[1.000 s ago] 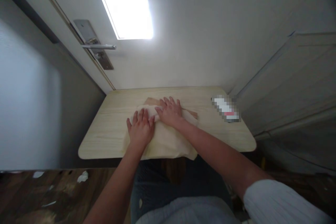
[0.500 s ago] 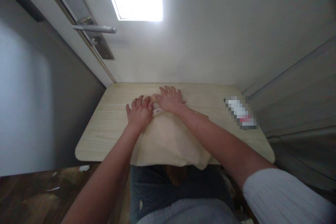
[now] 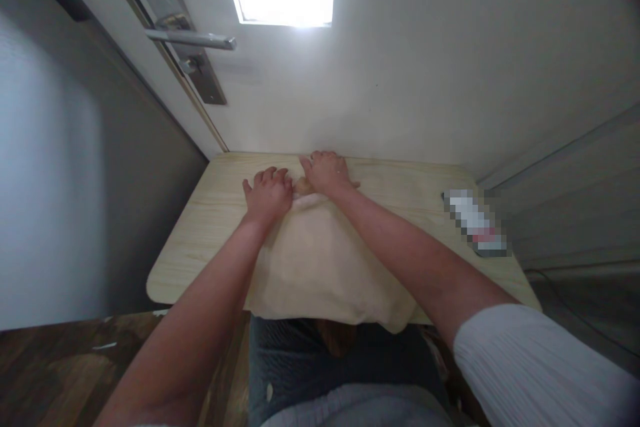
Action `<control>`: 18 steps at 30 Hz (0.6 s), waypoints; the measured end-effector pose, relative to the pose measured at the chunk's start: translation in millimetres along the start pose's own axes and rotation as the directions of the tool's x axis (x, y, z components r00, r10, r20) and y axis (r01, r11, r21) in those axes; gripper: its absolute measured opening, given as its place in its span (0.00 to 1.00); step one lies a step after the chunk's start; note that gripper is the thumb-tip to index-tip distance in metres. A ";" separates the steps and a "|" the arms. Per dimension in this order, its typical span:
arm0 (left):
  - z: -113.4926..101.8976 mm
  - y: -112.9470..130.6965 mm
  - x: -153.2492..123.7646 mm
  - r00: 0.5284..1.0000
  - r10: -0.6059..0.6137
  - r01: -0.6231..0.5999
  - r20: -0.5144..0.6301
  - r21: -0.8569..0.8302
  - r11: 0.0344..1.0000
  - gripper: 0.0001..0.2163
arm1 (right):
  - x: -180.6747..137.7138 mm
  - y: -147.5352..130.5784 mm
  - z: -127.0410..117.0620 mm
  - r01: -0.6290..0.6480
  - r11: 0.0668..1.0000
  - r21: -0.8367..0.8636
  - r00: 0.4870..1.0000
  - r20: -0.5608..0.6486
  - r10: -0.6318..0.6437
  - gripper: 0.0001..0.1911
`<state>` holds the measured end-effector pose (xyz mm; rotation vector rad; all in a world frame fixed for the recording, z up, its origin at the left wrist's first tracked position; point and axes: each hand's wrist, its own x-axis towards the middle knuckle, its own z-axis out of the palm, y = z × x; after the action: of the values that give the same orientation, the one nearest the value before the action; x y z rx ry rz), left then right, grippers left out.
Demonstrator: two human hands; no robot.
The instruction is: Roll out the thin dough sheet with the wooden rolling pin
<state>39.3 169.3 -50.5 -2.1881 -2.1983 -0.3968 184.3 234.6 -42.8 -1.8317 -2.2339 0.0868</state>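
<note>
A beige cloth (image 3: 330, 260) lies over the middle of the small wooden table, its near edge hanging past the front. On the cloth's far left part rests my left hand (image 3: 270, 193), palm down with fingers spread. My right hand (image 3: 327, 172) lies flat over the far end of the cloth, near the table's back edge, fingers stretched forward. Between the two hands a small bunched bit of cloth shows. What lies under the palms is hidden.
The pale wooden table (image 3: 195, 233) stands against a white door with a metal handle (image 3: 193, 39). A blurred-out object, perhaps a phone (image 3: 475, 221), lies at the table's right. A grey panel (image 3: 55, 180) rises at the left. Scraps lie on the floor.
Both hands have slid forward toward the door, the right one reaching the table's back edge. The cloth beneath looks stretched smoother. The view has shifted slightly.
</note>
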 end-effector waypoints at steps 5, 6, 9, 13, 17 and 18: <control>0.0 -0.5 5.2 0.999 -0.008 0.009 -0.038 0.017 1.000 0.21 | 11.6 -1.5 1.8 -0.015 1.000 0.007 1.000 -0.027 0.015 0.34; -0.3 0.0 5.1 0.999 -0.011 0.012 -0.036 0.018 1.000 0.21 | 11.7 -1.6 1.5 -0.009 1.000 0.008 1.000 -0.026 0.009 0.34; -1.9 2.7 1.4 0.999 -0.016 0.016 -0.033 0.018 1.000 0.21 | 7.3 -1.4 -0.3 -0.001 1.000 0.012 1.000 -0.024 0.001 0.33; -4.4 8.2 -10.4 1.000 -0.007 0.007 -0.028 0.008 1.000 0.22 | -6.8 0.9 -2.0 -0.015 1.000 0.019 1.000 -0.012 0.015 0.32; -5.8 16.2 -28.7 1.000 -0.004 0.004 -0.002 -0.008 1.000 0.23 | -29.2 5.4 -5.1 -0.050 0.998 0.029 0.999 0.007 0.050 0.32; -6.0 18.6 -34.1 1.000 -0.008 0.008 0.001 -0.007 1.000 0.24 | -36.1 6.7 -6.4 -0.060 0.998 0.031 0.998 0.016 0.060 0.32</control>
<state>57.4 134.5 -48.0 -2.1842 -2.2095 -0.4047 198.6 200.2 -43.5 -1.8879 -2.1751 0.1463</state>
